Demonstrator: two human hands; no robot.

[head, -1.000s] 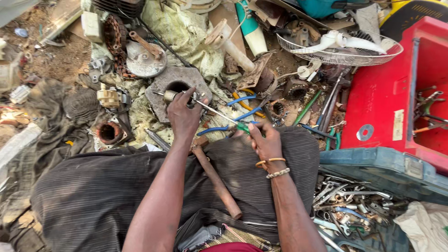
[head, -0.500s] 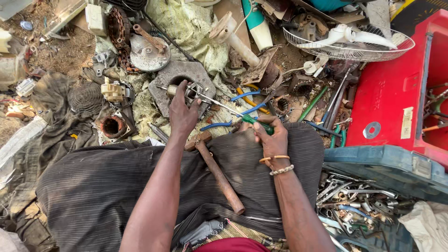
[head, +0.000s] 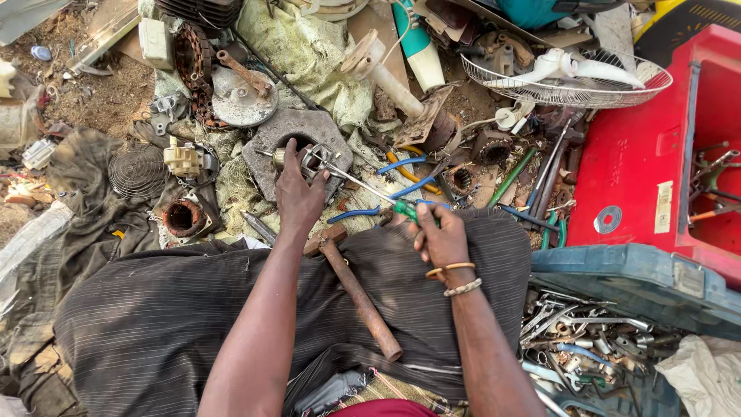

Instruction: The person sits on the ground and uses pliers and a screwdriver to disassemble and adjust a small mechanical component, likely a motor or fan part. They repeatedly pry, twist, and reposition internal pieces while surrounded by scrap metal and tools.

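Observation:
My left hand (head: 299, 194) grips a small metal part (head: 314, 160) that sits in the round hole of a grey cast housing (head: 270, 144) on the ground ahead. My right hand (head: 440, 235) holds a green-handled screwdriver (head: 363, 185) whose thin shaft slants up-left, with its tip at that metal part. A rusty hammer (head: 355, 289) lies across my dark striped lap, head up near my left wrist. Bracelets ring my right wrist.
A red toolbox (head: 641, 162) stands at right over a dark blue case edge (head: 617, 274). Loose wrenches and sockets (head: 579, 340) lie lower right. A white wire fan guard (head: 563, 81), a rusty rotor (head: 184, 218) and blue and yellow cables (head: 401, 174) crowd the dirt ahead.
The view has shifted slightly. My left hand has slid a little down on the metal part. The screwdriver stays at the part, and the hammer has not moved.

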